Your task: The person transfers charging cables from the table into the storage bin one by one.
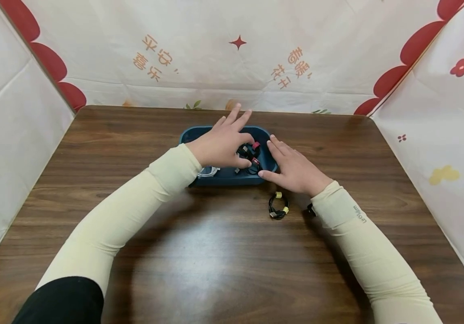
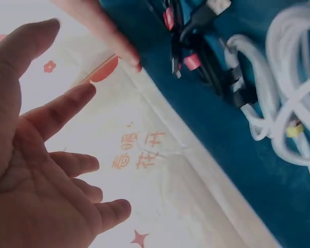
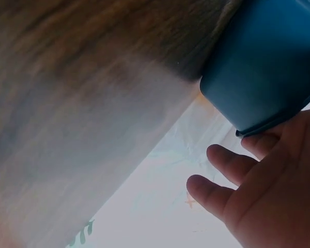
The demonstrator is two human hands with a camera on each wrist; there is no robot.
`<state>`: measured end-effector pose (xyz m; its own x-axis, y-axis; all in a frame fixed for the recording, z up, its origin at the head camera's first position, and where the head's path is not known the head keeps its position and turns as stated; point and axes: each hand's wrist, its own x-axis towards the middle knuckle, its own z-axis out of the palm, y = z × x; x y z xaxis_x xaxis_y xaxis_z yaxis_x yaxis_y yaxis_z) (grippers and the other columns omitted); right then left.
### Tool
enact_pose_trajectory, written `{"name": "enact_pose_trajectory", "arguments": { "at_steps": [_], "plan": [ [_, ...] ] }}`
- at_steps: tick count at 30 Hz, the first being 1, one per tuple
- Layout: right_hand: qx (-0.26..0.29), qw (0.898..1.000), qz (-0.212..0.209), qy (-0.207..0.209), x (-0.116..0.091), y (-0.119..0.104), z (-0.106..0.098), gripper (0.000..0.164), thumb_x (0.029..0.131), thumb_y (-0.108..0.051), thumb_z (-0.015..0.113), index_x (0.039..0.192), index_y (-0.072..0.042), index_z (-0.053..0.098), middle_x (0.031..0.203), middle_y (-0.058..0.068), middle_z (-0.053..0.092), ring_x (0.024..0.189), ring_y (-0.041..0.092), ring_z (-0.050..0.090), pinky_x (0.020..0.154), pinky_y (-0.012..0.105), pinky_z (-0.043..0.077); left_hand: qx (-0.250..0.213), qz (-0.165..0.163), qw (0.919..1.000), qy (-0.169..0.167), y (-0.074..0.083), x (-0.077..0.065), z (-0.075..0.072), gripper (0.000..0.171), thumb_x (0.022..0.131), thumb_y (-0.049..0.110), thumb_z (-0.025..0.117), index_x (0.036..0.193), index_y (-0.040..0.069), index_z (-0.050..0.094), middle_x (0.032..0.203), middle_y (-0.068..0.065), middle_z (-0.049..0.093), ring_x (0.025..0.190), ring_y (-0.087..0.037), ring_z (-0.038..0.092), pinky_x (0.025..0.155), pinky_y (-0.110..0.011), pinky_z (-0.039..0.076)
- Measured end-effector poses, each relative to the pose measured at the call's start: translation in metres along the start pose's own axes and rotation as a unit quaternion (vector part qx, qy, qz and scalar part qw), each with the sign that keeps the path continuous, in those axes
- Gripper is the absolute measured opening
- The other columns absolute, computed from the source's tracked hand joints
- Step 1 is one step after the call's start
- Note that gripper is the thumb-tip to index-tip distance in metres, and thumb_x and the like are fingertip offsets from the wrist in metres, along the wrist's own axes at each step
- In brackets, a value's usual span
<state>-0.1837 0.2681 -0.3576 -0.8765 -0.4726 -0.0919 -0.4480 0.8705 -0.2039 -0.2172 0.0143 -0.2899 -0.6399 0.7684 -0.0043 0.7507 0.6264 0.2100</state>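
Note:
A blue bin (image 1: pixel 228 180) stands toward the back of the table. Inside it lie a coiled white cable (image 2: pixel 271 77) and black cables (image 2: pixel 209 64) with red ties. Over the bin, my left hand (image 1: pixel 221 143) is spread, its palm bare and its fingers apart in the left wrist view. My right hand (image 1: pixel 293 168) is at the bin's right end, its fingers extended along the rim and the thumb at the near corner. In the right wrist view, its fingertips are right at the rim, beside the bin's outer wall (image 3: pixel 263 67). The left forearm and hand hide part of the bin's inside.
A coiled black cable (image 1: pixel 279 207) with yellow ties lies on the wooden table (image 1: pixel 216 270), just in front of the bin's right end. White printed cloth (image 1: pixel 199 45) hangs behind the table and along both sides.

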Motion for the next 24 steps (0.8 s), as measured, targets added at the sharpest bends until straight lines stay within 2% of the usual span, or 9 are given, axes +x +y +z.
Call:
{"name": "enact_pose_trajectory", "arguments": {
  "at_steps": [5, 9, 12, 17, 21, 24],
  "plan": [
    [-0.023, 1.000, 0.007, 0.001, 0.001, -0.001, -0.005, 0.098, 0.093, -0.072, 0.042, 0.158, -0.003, 0.017, 0.165, 0.012, 0.008, 0.150, 0.035, 0.011, 0.115, 0.058, 0.018, -0.012, 0.008, 0.9998, 0.013, 0.000, -0.017, 0.011, 0.055, 0.090, 0.051, 0.069, 0.134, 0.018, 0.064, 0.166, -0.013, 0.001, 0.148, -0.031, -0.019, 0.117, -0.058, 0.009],
    [-0.041, 0.999, 0.016, 0.002, 0.001, -0.003, -0.007, 0.099, 0.091, -0.075, 0.042, 0.158, -0.004, 0.021, 0.165, 0.011, 0.011, 0.151, 0.032, 0.009, 0.114, 0.062, 0.014, -0.015, 0.025, 0.9993, 0.025, 0.003, -0.031, 0.019, 0.054, 0.091, 0.049, 0.068, 0.135, 0.018, 0.064, 0.166, -0.014, 0.004, 0.149, -0.030, -0.017, 0.116, -0.058, 0.011],
    [-0.047, 0.999, 0.018, 0.003, 0.000, -0.003, -0.007, 0.100, 0.091, -0.076, 0.041, 0.158, -0.005, 0.021, 0.165, 0.011, 0.012, 0.151, 0.030, 0.008, 0.115, 0.062, 0.010, -0.014, 0.060, 0.9973, 0.040, 0.010, -0.041, 0.025, 0.050, 0.093, 0.048, 0.065, 0.133, 0.017, 0.064, 0.165, -0.015, 0.008, 0.150, -0.032, -0.011, 0.115, -0.059, 0.015],
    [-0.045, 0.999, 0.016, 0.006, -0.001, -0.002, -0.006, 0.100, 0.091, -0.076, 0.041, 0.158, -0.005, 0.020, 0.165, 0.011, 0.011, 0.151, 0.029, 0.007, 0.115, 0.062, 0.009, -0.011, 0.133, 0.9884, 0.072, 0.022, -0.053, 0.040, 0.045, 0.096, 0.046, 0.062, 0.127, 0.014, 0.066, 0.164, -0.016, 0.016, 0.151, -0.037, 0.002, 0.114, -0.059, 0.020],
    [-0.040, 0.999, 0.013, 0.009, 0.000, -0.002, -0.006, 0.099, 0.092, -0.075, 0.042, 0.158, -0.005, 0.021, 0.165, 0.010, 0.011, 0.151, 0.030, 0.008, 0.114, 0.063, 0.012, -0.003, 0.159, 0.9839, 0.080, 0.034, -0.062, 0.051, 0.043, 0.095, 0.044, 0.063, 0.126, 0.014, 0.066, 0.160, -0.016, 0.026, 0.150, -0.035, 0.011, 0.115, -0.056, 0.020],
    [-0.037, 0.999, 0.011, 0.009, 0.001, -0.002, -0.006, 0.098, 0.092, -0.074, 0.043, 0.158, -0.004, 0.021, 0.165, 0.010, 0.011, 0.151, 0.031, 0.009, 0.114, 0.063, 0.013, 0.012, 0.179, 0.9808, 0.076, 0.042, -0.068, 0.059, 0.045, 0.094, 0.045, 0.063, 0.126, 0.014, 0.065, 0.156, -0.015, 0.034, 0.147, -0.034, 0.022, 0.115, -0.054, 0.023]
  ]
}}
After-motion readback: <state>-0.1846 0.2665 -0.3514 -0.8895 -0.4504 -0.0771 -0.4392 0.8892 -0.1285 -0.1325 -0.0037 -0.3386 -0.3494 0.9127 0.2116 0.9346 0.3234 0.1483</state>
